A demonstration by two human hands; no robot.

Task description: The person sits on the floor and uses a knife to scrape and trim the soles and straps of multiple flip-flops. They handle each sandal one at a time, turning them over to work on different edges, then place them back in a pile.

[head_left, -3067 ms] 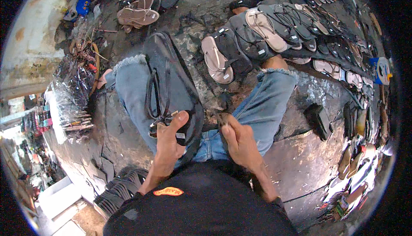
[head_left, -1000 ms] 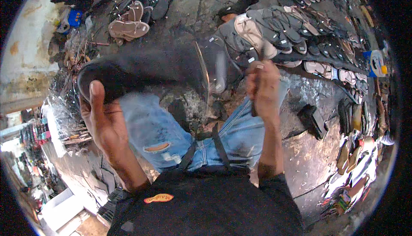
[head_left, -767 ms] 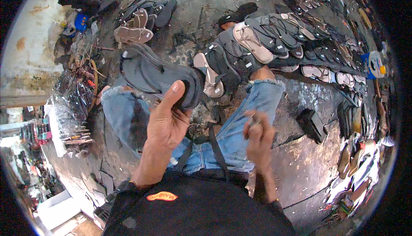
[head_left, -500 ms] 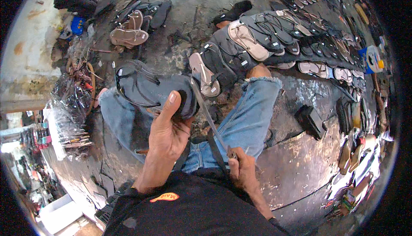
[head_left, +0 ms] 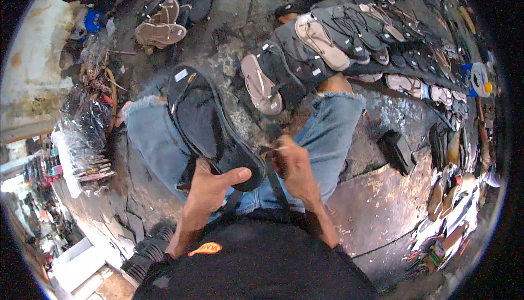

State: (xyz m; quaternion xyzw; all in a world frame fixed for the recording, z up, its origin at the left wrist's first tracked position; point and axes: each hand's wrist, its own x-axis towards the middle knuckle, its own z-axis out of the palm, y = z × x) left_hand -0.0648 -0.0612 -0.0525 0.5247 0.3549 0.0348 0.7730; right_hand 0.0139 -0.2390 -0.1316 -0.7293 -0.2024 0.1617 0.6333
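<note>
Over the left leg of the jeans (head_left: 150, 132), the black sandal (head_left: 201, 123) was gripped at one end by the left hand (head_left: 214, 188); near their right leg, the right hand (head_left: 295, 168) was curled, its load unclear. The sandal seemed light, bendy, best held by its sole (head_left: 238, 143)

2 bare forearms (head_left: 188, 225) angle inward from the lower edge, elbows bent, hands in front of the torso, near each other but apart. Left hand (head_left: 217, 184): clamped, thumb (head_left: 237, 176) stretched out toward the right side, other 4 fingers mostly hidden beneath. Right hand (head_left: 295, 168): slightly farther from the torso, fingers curled in, knuckles up, blurred; exact finger positions unclear
</note>
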